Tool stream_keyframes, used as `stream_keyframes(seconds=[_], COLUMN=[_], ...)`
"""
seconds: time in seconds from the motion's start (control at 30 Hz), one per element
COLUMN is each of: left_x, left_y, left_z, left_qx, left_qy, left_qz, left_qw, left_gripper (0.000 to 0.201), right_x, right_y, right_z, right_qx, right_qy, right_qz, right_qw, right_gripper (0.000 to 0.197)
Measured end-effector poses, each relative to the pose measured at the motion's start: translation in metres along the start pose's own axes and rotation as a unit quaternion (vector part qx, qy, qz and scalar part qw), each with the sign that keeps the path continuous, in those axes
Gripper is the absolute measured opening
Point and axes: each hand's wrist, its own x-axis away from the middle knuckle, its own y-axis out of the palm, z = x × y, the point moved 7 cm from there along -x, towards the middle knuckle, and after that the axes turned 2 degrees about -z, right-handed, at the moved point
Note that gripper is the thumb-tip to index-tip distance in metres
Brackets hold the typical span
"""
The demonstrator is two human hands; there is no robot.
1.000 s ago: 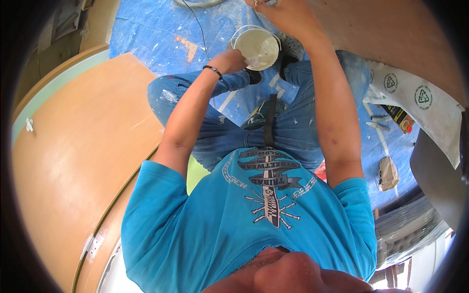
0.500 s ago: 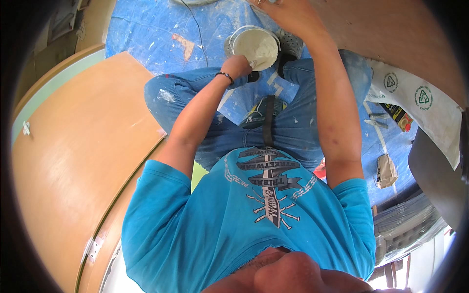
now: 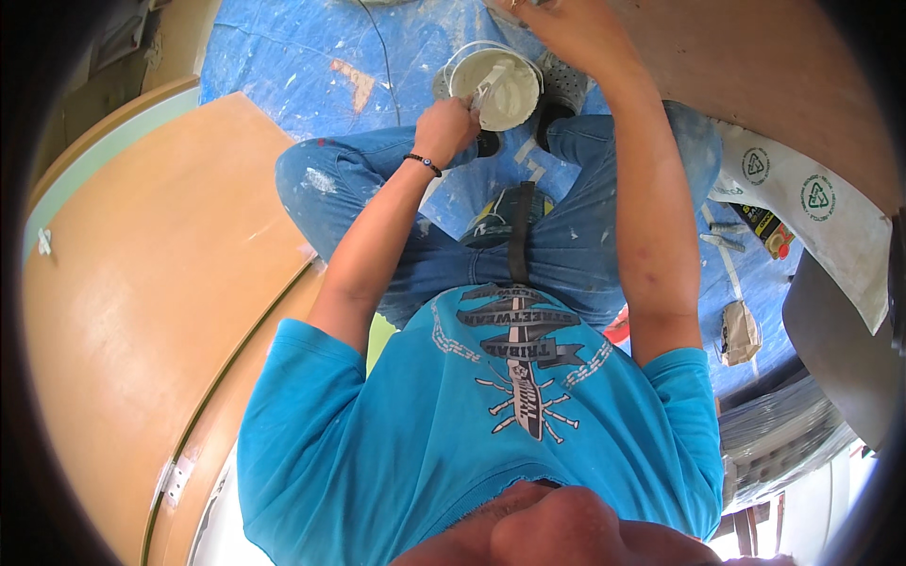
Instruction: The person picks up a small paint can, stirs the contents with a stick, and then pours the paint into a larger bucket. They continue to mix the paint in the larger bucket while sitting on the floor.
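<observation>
My left hand [image 3: 447,128], with a dark bead bracelet at the wrist, is closed round the handle of a putty knife [image 3: 494,77]. Its pale, coated blade reaches into a white bucket [image 3: 453,92] of whitish filler [image 3: 514,99]. The bucket stands between my feet, its wire handle lying over the far rim. My right hand [image 3: 576,36] is beyond the bucket to the right, at the upper edge of the view. A ring shows on one finger. The fingertips are cut off there, so anything they hold is hidden.
Blue sheeting [image 3: 283,66] covers the floor. A wooden panel [image 3: 160,283] is at my left, and a brown surface [image 3: 755,85] at the far right. A white plastic bag [image 3: 830,217] and a beige paper-like packet [image 3: 741,333] lie right. A dark cable [image 3: 385,57] runs behind the bucket.
My left hand has drawn back slightly left and nearer, and the putty knife's blade now shows above the filler. My right hand has barely shifted.
</observation>
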Motion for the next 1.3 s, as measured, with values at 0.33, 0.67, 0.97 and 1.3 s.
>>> stream_keyframes(seconds=[0.33, 0.67, 0.97, 1.3], left_x=[-0.035, 0.004, -0.024, -0.007], left_y=[0.047, -0.019, 0.03, 0.008], left_z=[0.018, 0.022, 0.013, 0.005], left_qx=[-0.048, -0.128, -0.093, -0.074], left_qy=[0.051, 0.034, 0.023, -0.004], left_qz=[-0.047, -0.069, -0.092, -0.011], left_qw=[0.996, 0.989, 0.991, 0.997], left_gripper=[0.023, 0.022, 0.026, 0.027], right_x=[0.002, 0.005, 0.004, 0.001], right_y=[-0.001, -0.002, -0.002, 0.001], right_z=[-0.001, -0.004, -0.003, 0.002], right_qx=[0.074, 0.024, -0.018, -0.023], right_qy=[0.001, -0.022, -0.018, -0.003], right_qz=[-0.015, 0.005, 0.001, -0.011], right_qw=[0.997, 0.999, 1.0, 1.0], right_gripper=[0.046, 0.046, 0.048, 0.049])
